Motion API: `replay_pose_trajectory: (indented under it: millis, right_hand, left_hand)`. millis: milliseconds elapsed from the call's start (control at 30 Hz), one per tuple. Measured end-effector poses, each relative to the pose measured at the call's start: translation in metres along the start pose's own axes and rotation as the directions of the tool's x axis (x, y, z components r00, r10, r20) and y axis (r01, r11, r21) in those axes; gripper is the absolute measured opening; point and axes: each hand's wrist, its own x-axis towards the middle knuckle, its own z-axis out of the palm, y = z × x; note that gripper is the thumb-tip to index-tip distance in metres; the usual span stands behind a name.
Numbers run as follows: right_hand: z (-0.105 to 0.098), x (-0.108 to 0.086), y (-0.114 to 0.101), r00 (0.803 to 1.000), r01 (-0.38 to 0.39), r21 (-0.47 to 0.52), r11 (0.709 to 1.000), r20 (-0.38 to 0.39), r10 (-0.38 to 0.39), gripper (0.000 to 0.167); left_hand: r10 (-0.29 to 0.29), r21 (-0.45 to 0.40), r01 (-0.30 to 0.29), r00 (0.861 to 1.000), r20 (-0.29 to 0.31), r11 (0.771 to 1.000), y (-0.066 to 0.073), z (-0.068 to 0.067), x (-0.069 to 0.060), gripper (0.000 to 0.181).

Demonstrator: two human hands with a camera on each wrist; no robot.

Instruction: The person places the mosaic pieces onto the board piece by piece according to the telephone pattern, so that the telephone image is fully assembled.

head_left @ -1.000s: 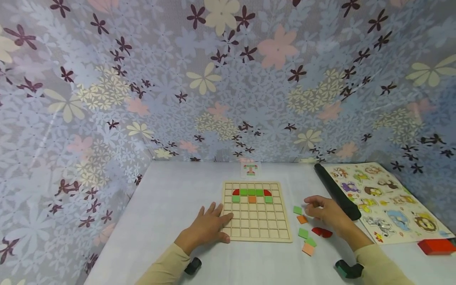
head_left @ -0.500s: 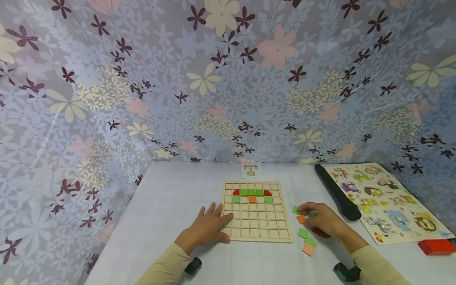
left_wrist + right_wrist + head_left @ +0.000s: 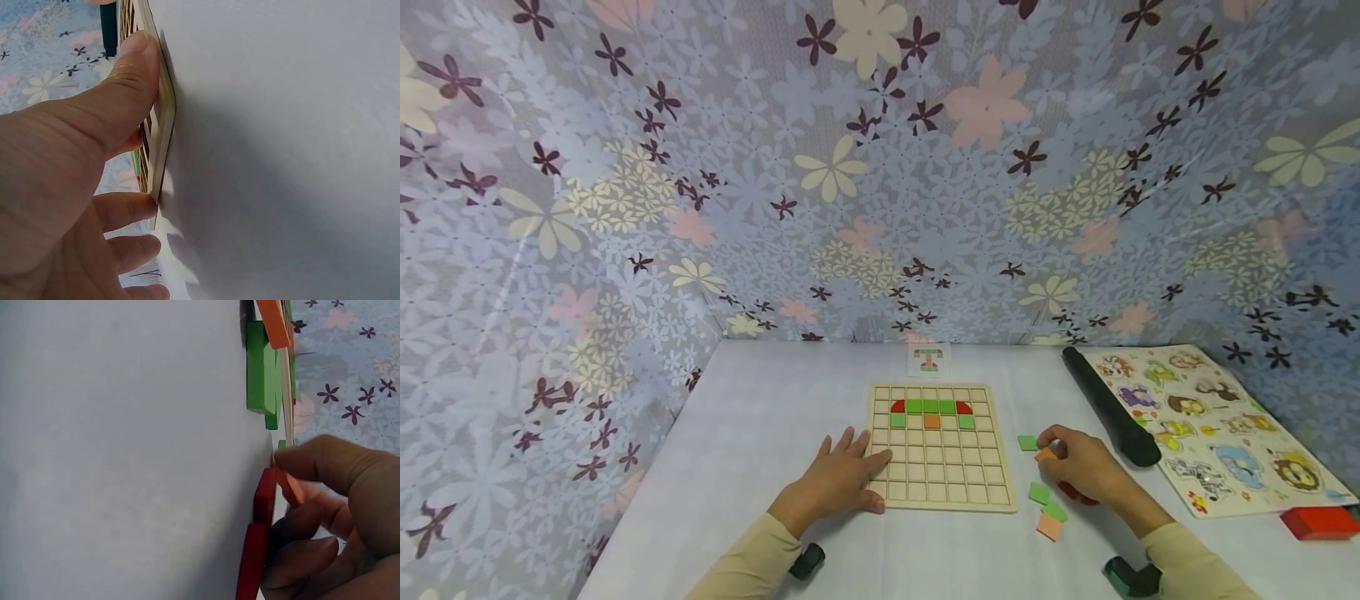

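My left hand (image 3: 838,477) lies with spread fingers at the left edge of a wooden grid board (image 3: 955,471); its thumb touches the rim in the left wrist view. Red, green and orange pieces sit in the board's upper rows. Right of the board, my right hand (image 3: 1084,463) pinches an orange square tile (image 3: 1045,455) between thumb and fingers, tilted up in the right wrist view. Close under that hand lie red pieces (image 3: 265,495), partly hidden in the head view. A green tile (image 3: 1027,443) lies just left of the fingertips.
Nearer me lie another green tile (image 3: 1039,492), a green piece (image 3: 1056,512) and a light orange tile (image 3: 1049,527). A pattern card (image 3: 928,360) lies behind the board. Farther right are a black tapered object (image 3: 1108,404), an animal picture board (image 3: 1217,425) and a red block (image 3: 1318,523).
My right hand has come down and left to the loose pieces, then taken the orange tile and drawn it slightly right. The left hand has stayed in place.
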Motion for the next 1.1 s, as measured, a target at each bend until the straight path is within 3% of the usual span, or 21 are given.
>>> replay_pose_trajectory:
  millis: [200,400,533,767,1000,1100]
  right_hand:
    - [-0.001,0.001,0.003,0.999,-0.018,-0.006,1.0,-0.03,0.018,0.018]
    - [-0.008,0.003,0.004,0.996,-0.066,0.179,0.982,-0.041,0.074,0.03]
    - [-0.018,0.004,-0.002,0.997,-0.021,0.282,0.959,-0.064,0.041,0.04]
    - [-0.035,0.008,-0.022,0.993,0.062,0.474,0.878,-0.114,-0.009,0.053]
    - [-0.038,0.018,-0.041,0.994,0.07,0.585,0.808,-0.106,-0.009,0.051]
    - [-0.035,0.022,-0.051,0.996,0.072,0.649,0.757,-0.086,-0.022,0.05]
  left_hand:
    - [-0.001,-0.002,0.001,1.0,-0.001,1.0,0.0,0.001,0.0,0.081]
    - [-0.001,-0.011,0.001,1.0,0.0,1.0,0.0,-0.002,-0.001,0.081]
    - [0.002,-0.005,-0.002,1.0,0.002,1.0,0.0,-0.003,0.0,0.081]
    - [0.006,0.003,-0.006,1.0,-0.003,1.0,0.0,-0.004,-0.001,0.082]
    - [0.013,0.005,-0.013,1.0,-0.006,1.0,0.001,-0.004,-0.001,0.082]
    - [0.013,0.009,-0.013,1.0,-0.009,1.0,0.001,-0.004,-0.001,0.082]
